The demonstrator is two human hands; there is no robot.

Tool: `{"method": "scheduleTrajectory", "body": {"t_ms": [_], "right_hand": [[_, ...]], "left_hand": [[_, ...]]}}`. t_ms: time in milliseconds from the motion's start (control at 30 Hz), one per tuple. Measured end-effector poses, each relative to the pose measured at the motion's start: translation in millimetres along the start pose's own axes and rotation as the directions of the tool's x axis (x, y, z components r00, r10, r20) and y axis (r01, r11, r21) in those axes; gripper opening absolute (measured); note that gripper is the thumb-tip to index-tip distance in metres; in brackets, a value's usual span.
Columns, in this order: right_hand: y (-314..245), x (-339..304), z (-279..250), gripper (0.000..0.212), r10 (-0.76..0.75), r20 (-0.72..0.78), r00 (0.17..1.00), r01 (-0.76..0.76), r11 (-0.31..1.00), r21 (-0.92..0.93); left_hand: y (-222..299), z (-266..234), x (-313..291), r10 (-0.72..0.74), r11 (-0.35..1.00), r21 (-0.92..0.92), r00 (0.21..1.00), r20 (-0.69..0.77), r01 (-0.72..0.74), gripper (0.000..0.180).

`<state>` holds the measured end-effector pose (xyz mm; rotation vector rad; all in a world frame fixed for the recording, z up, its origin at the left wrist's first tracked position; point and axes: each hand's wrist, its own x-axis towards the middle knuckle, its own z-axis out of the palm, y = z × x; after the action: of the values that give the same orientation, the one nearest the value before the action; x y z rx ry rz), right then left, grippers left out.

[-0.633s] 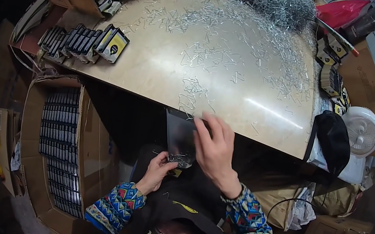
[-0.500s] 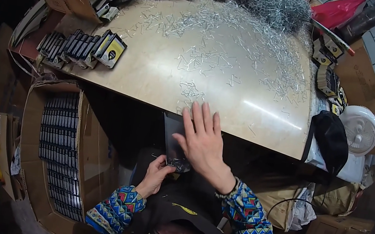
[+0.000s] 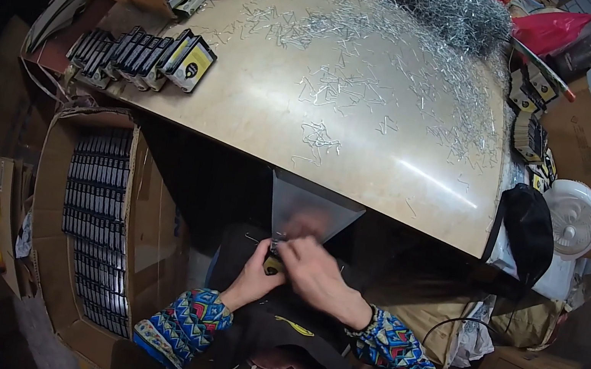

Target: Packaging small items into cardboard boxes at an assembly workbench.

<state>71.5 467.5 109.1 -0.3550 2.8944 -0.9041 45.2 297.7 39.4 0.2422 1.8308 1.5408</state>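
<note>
A grey sheet-metal chute [image 3: 317, 202] slopes down from the table's front edge toward me and narrows at its lower end. Just below that end, my left hand [image 3: 253, 284] is closed around a small black and yellow box [image 3: 272, 266], its thumb by the opening. The curled fingers of my right hand [image 3: 319, 277] meet at the chute's mouth, right beside the left thumb; what they pinch is hidden. Some bent wire pieces [image 3: 277, 239] show at the mouth. More bent wire pieces [image 3: 320, 140] lie in a small heap on the table above the chute.
Scattered wire pieces lead back to a large wire heap [image 3: 458, 13]. A row of filled boxes [image 3: 138, 55] stands at the table's left. Below it sits a carton [image 3: 145, 184] packed with boxes. A white fan [image 3: 572, 218] and black cloth [image 3: 526, 229] are at the right.
My right hand has come down from the table edge to the chute's mouth, and its fingers have curled. The left hand has shifted slightly right, with the box now showing. The view has shifted slightly.
</note>
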Motion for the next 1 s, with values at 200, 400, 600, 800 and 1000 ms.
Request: {"method": "scheduleTrajectory", "body": {"t_ms": [200, 400, 600, 800, 1000], "right_hand": [[2.5, -1.8, 1.8, 0.046, -0.039, -0.268, 0.963, 0.019, 0.997, -0.078], [-3.1, -5.2, 5.4, 0.047, -0.086, -0.237, 0.968, 0.044, 0.983, -0.181], [-1.5, -13.0, 10.8, 0.036, -0.010, -0.182, 0.983, 0.057, 0.966, 0.254], [0.1, -7.9, -28.3, 0.024, 0.103, -0.236, 0.966, 0.004, 0.911, 0.413], [-7.2, 1.0, -37.8, 0.019, 0.196, -0.273, 0.942, -0.080, 0.919, 0.385]], "left_hand": [[0.6, 4.8, -4.1, 0.275, 0.882, 0.424, 0.956, -0.105, -0.207, 0.076], [8.9, 1.6, 3.6, 0.386, 0.763, 0.600, 0.914, -0.124, -0.241, 0.055], [-15.8, -2.2, 2.2, 0.384, 0.796, 0.548, 0.914, -0.128, -0.257, 0.058], [3.5, -28.3, -18.7, 0.443, 0.831, 0.417, 0.892, -0.093, -0.369, 0.069], [33.4, -13.3, 11.1, 0.542, 0.800, 0.416, 0.818, -0.191, -0.433, 0.078]]}}
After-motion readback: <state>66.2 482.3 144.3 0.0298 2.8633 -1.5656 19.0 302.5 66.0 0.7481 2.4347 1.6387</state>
